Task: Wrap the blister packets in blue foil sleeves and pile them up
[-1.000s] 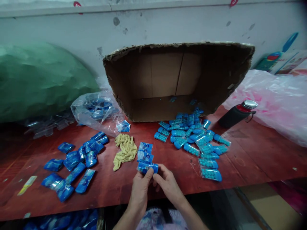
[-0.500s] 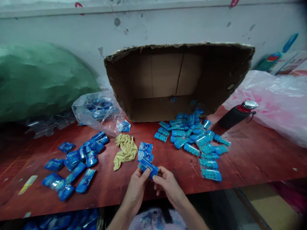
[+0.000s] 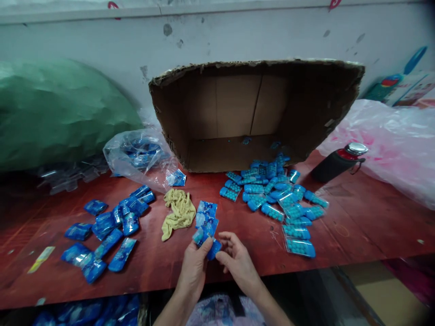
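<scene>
My left hand (image 3: 196, 262) is closed on a blue printed packet (image 3: 214, 250), with the thumb on top. A small light-blue piece (image 3: 197, 236), perhaps a bead-filled case, shows beside it in the same grip. My right hand (image 3: 236, 257) is just to the right, fingers apart and slightly curled, its thumb tip close to the packet's edge; contact is unclear. Flat blue printed cards (image 3: 206, 213) lie just beyond my left hand. To the right spreads a pile of clear cases filled with blue beads (image 3: 295, 211). Filled blue packets (image 3: 105, 224) lie scattered at left.
A cardboard box (image 3: 238, 154) lies open towards me at the back. A yellow cloth (image 3: 178, 213) and a clear plastic bag (image 3: 136, 154) are left of centre. A dark-sleeved bottle (image 3: 335, 165) stands right, near pink-white plastic sheeting (image 3: 390, 149). A green sack (image 3: 61, 113) fills the back left.
The right fingers have come away from the packet and spread. The packet has turned in my left hand, and the light-blue piece beside it shows more. The view has shifted slightly.
</scene>
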Demonstrator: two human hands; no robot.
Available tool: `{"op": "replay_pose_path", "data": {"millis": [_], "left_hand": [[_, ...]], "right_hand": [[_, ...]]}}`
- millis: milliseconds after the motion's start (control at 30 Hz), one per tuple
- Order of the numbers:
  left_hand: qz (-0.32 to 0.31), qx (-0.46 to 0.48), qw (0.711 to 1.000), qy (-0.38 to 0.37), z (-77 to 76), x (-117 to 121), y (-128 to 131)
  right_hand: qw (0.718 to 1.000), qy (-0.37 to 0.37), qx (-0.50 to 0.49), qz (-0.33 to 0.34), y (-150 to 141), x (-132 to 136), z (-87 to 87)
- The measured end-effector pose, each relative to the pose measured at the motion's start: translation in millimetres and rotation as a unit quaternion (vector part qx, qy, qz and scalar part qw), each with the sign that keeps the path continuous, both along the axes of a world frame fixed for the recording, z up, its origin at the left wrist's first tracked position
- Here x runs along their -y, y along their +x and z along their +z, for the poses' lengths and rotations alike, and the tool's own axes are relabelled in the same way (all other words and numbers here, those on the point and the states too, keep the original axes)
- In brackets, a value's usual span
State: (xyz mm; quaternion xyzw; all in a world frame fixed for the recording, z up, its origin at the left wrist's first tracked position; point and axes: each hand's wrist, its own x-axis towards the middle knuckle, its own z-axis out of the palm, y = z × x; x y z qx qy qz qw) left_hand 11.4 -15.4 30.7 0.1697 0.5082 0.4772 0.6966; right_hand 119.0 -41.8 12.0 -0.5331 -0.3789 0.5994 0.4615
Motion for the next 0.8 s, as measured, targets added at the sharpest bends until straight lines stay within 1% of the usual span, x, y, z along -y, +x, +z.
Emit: {"op": "replay_pose_path", "data": {"millis": [100,167,233,333,400,467,533,700,800], "left_hand": [[0.007,-0.019,1.000,-0.001,-0.8,1,3],[-0.002,-0.008,1.000,-0.001,0.5,1,2],[-0.036,0.029,0.999,0.001,2.5,1,-1],[-0.104,0.085,0.991,0.006,3.9,1,-7],[-0.121,0.093,0.988,0.009,2.6,0,-11],[-0.114,0.085,0.990,0.012,0.1,0,-11],[-0.097,0.074,0.992,0.013,-2.5,0,-11],[-0.041,0.044,0.998,-0.001,-6.1,3,-8],[-0.041,0.039,0.998,0.006,-6.4,5,-10]], "right_hand": [[0.996,0.063,0.057,-0.001,-2,1,9.1],[0.993,0.083,0.088,-0.004,-2,1,12.4],[0.993,0.071,0.098,-0.004,0,0,11.4],[0.997,0.023,0.074,0.000,4,-2,4.0],[0.999,0.001,0.048,0.007,5,-3,-1.9],[0.999,-0.007,0.031,0.013,4,-3,-5.7],[0.999,-0.001,0.034,0.012,1,-3,-6.3],[0.994,0.047,0.093,-0.005,-6,0,3.2],[0.990,0.066,0.126,-0.009,-8,-1,8.2]]}}
